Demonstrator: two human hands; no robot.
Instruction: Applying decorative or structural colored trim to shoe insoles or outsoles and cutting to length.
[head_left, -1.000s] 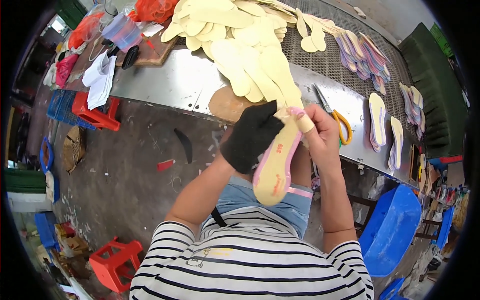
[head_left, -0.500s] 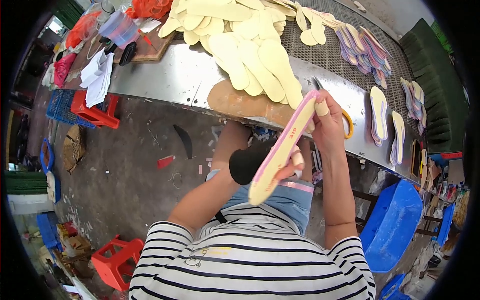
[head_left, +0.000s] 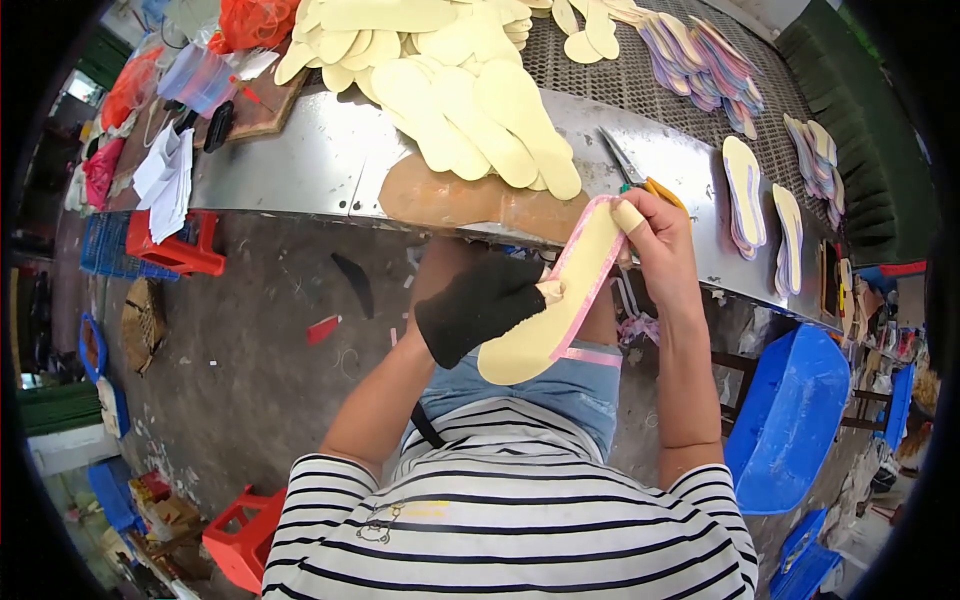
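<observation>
The insole (head_left: pixel 560 300), pale yellow with a pink edge, is held in the air just below the near edge of the bench (head_left: pixel 300 170), above the person's lap. The left hand (head_left: pixel 480 305) wears a black glove and is closed around the middle of the insole from the left side. The right hand (head_left: pixel 650 225) is bare, with tape on one fingertip, and it pinches the upper end of the insole close to the bench edge.

The bench has a grey metal front part and a perforated mesh part behind it. A big heap of yellow insoles (head_left: pixel 450 90) lies at the middle of the bench and reaches almost to the near edge. A brown board piece (head_left: pixel 470 200) sits on the near edge. Scissors (head_left: pixel 630 165) lie just beside the right hand. Some pink-edged insoles (head_left: pixel 745 190) lie toward the right end.

Under the bench is a dirty concrete floor (head_left: pixel 250 340) with a red stool (head_left: pixel 175 250) at the left and a blue tub (head_left: pixel 800 420) at the right.
</observation>
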